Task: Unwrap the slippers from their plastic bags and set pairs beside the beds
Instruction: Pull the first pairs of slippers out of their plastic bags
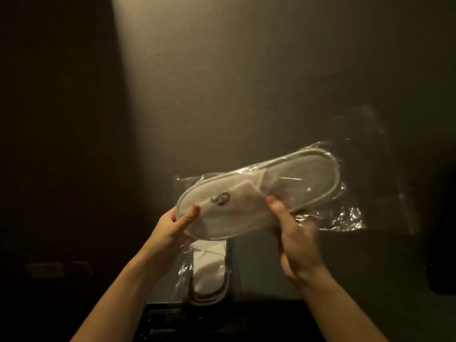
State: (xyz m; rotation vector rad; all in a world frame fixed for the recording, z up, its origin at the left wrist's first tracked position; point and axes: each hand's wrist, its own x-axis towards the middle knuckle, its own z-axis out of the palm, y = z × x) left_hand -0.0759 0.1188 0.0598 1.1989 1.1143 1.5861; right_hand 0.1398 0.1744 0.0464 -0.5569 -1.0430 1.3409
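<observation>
While our left hand (172, 222) and right hand (293, 233) gripped the bagged slippers (259, 188), another wrapped pair (209, 272) waited below.

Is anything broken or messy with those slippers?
Nothing looks broken. The slippers sit tilted in both hands, their plastic bag crinkled and hanging loose off the right end. Another bagged pair lies below.

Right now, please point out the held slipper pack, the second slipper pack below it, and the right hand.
held slipper pack (256, 193): head view, on the slipper's middle.
second slipper pack (209, 272): head view, on its white toe.
right hand (296, 240): head view, on its back.
</observation>
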